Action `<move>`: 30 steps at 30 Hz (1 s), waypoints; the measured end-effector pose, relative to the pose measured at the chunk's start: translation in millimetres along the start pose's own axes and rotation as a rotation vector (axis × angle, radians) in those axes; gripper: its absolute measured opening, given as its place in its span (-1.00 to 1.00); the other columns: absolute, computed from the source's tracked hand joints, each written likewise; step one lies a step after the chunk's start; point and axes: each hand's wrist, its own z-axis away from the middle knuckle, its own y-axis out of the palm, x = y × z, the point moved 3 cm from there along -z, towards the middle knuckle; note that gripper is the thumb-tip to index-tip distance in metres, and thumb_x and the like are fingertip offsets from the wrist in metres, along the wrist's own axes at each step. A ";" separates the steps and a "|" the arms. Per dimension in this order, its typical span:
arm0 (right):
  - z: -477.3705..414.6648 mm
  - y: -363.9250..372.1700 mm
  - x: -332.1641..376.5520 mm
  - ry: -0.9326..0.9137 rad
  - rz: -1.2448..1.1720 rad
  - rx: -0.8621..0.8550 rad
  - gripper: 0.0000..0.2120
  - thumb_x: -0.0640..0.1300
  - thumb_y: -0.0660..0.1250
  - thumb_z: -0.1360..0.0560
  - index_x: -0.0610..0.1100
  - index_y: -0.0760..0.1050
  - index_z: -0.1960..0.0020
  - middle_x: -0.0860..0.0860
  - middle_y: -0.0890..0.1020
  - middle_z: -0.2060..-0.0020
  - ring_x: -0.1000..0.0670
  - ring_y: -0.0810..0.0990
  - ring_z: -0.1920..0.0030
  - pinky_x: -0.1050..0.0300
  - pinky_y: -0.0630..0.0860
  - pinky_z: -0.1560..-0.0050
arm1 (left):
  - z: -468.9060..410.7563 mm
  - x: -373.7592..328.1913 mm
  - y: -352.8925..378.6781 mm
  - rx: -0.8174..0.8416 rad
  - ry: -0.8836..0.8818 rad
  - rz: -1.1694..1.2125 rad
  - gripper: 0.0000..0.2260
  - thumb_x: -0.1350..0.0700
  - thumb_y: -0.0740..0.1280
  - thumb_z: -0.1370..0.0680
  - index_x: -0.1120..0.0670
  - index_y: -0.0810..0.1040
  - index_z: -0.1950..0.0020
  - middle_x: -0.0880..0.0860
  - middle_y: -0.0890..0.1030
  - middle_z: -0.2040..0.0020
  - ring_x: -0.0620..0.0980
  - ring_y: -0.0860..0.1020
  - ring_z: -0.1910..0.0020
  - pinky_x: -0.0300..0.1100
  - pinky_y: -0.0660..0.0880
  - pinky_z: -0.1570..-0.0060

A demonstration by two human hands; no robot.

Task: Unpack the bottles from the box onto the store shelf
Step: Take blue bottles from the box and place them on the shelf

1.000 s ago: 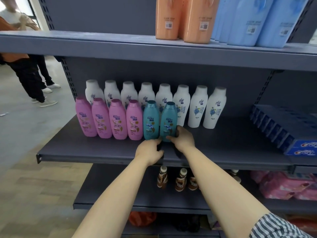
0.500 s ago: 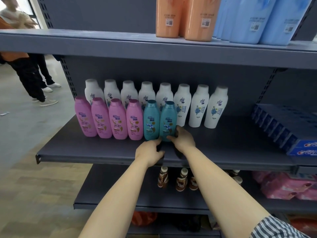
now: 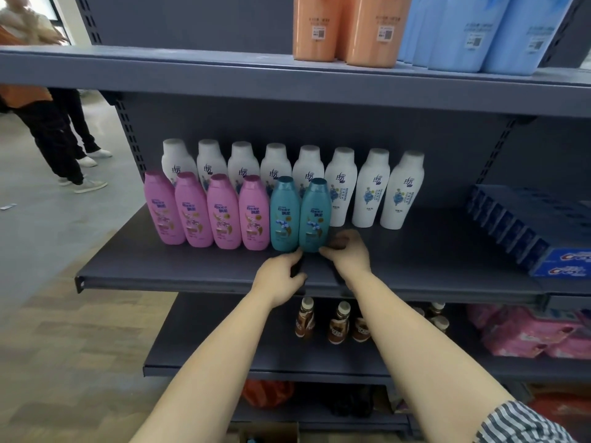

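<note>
Our right hand (image 3: 347, 251) has its grip clamped on the foot of the right teal shampoo bottle (image 3: 315, 215) — thumb in front, fingers at the right side. This bottle stands upright on the middle shelf (image 3: 192, 273), touching its teal twin (image 3: 284, 215). Our left hand (image 3: 279, 278) is just beside — fingers curled together on nothing.

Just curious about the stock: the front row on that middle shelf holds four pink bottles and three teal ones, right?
Not quite. The head view shows only two teal bottles, not three. The front row does hold four pink bottles on that middle shelf.
</note>
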 end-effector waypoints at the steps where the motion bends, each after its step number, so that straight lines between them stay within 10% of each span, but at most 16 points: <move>1: 7.8 -3.0 0.2 -0.010 0.006 -0.026 -0.58 -0.13 0.53 -0.37 -0.14 0.44 -0.13 -0.03 0.61 0.01 -0.04 0.58 -0.01 0.08 0.53 0.00 | 3.9 2.8 -1.7 0.002 0.008 0.002 -0.46 0.08 0.28 -0.56 0.01 0.23 -0.53 0.05 0.35 -0.48 0.04 0.32 -0.45 -0.14 0.31 -0.39; 11: 103.4 12.8 -5.9 0.079 -0.123 0.509 -0.82 -0.29 0.45 -0.44 -0.15 0.54 0.00 -0.11 0.59 0.18 -0.02 0.62 0.19 0.04 0.62 0.04 | 65.5 10.2 -7.4 -0.036 0.099 -0.129 -0.51 0.14 0.26 -0.57 0.02 0.30 -0.50 0.07 0.40 -0.45 0.03 0.34 -0.45 -0.12 0.31 -0.40; 17: 130.7 23.5 -59.4 0.133 0.089 0.501 -0.58 -0.31 0.49 -0.37 -0.15 0.53 -0.21 -0.10 0.57 0.00 -0.01 0.57 0.11 0.23 0.52 0.22 | 115.1 37.7 30.8 0.124 -0.013 -0.186 -0.42 0.03 0.28 -0.57 0.04 0.17 -0.55 0.04 0.31 -0.50 0.02 0.29 -0.48 -0.14 0.28 -0.41; 30: 200.0 54.8 -181.0 0.213 0.308 0.647 -0.44 -0.24 0.55 -0.33 -0.13 0.50 -0.30 -0.07 0.57 -0.17 -0.03 0.56 -0.18 0.18 0.47 -0.09 | 232.8 105.3 146.1 0.273 -0.481 -0.034 -0.31 -0.08 0.37 -0.50 0.12 0.20 -0.54 0.11 0.32 -0.49 0.08 0.31 -0.46 -0.10 0.29 -0.41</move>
